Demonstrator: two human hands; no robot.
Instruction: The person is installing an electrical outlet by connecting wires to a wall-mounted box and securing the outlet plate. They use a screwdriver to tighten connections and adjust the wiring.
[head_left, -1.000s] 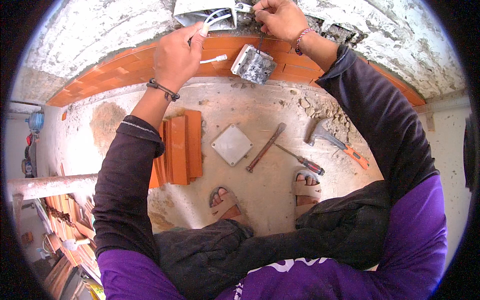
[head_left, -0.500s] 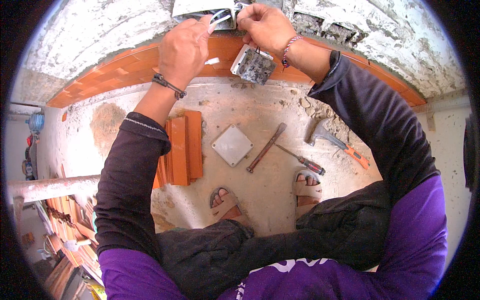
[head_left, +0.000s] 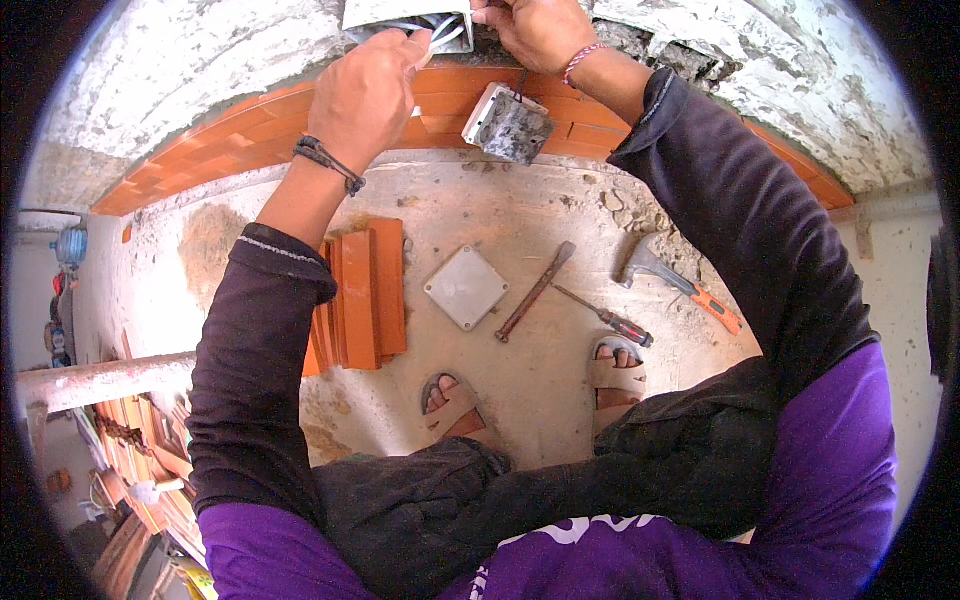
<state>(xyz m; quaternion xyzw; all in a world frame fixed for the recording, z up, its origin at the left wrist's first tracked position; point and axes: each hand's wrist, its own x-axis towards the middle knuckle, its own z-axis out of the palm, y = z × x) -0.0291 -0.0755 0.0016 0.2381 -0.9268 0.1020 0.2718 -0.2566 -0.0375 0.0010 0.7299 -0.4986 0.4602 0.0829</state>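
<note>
At the top, a white junction box [head_left: 408, 14] is set in the rough wall, with pale cables bent inside its opening. My left hand [head_left: 365, 98] is closed at the box's lower edge, pinching a white cable [head_left: 443, 32]. My right hand [head_left: 545, 32] is beside the box's right edge, its fingers pinched together; what they hold, if anything, is hidden. Below it, a small square box [head_left: 510, 124], smeared with dark and grey dirt, hangs by a thin dark wire against the orange tiles.
On the floor lie a square grey cover plate [head_left: 467, 288], a chisel [head_left: 535, 292], a screwdriver [head_left: 612, 320] and a claw hammer [head_left: 682, 284]. Stacked orange tiles [head_left: 372, 295] lie left of the plate. Rubble [head_left: 640, 212] lies by the wall. A pale pipe [head_left: 110, 382] crosses at left.
My right hand has moved up, away from the hanging box, which is now in fuller view. My left hand has shifted slightly left and down, still pinching the cable.
</note>
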